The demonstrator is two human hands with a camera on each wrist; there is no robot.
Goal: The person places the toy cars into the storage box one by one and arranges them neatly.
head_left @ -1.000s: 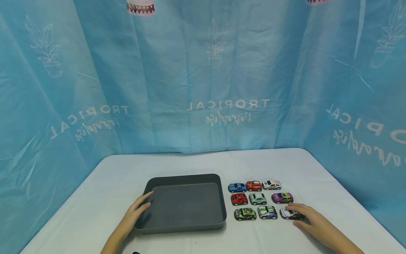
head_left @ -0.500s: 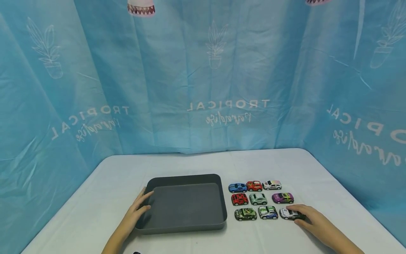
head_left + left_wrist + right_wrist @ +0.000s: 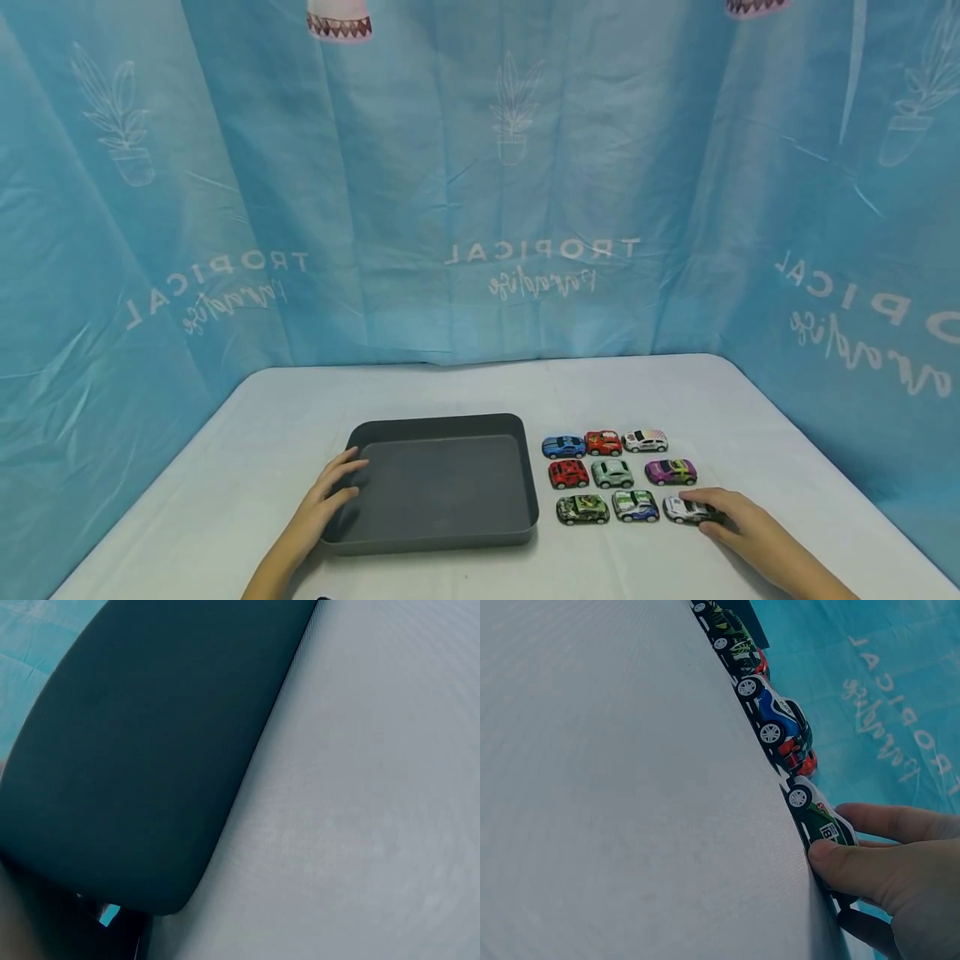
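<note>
A white toy car (image 3: 684,510) with dark and green parts stands at the right end of the front row. My right hand (image 3: 738,529) pinches it at its rear, thumb on the near side and fingers over the far side, as the right wrist view also shows. The car's wheels appear to be on the table. A dark grey rectangular tray (image 3: 442,483) lies left of the cars, its inside bare. Over its left rim lie the extended fingers of my left hand (image 3: 318,508). In the left wrist view the tray's outer wall (image 3: 150,750) hides most of that hand.
Left of the held car are a white, green and blue toy car (image 3: 636,506) and a camouflage car (image 3: 582,509). Behind are purple (image 3: 671,472), mint (image 3: 612,473), red spotted (image 3: 568,474), blue (image 3: 563,447), red (image 3: 603,442) and white (image 3: 645,441) cars. A blue curtain (image 3: 480,208) surrounds the white table (image 3: 187,467).
My right thumb and fingers have closed a little more on the white toy car. My left fingers have shifted slightly at the tray's rim. The cars and tray stay in place.
</note>
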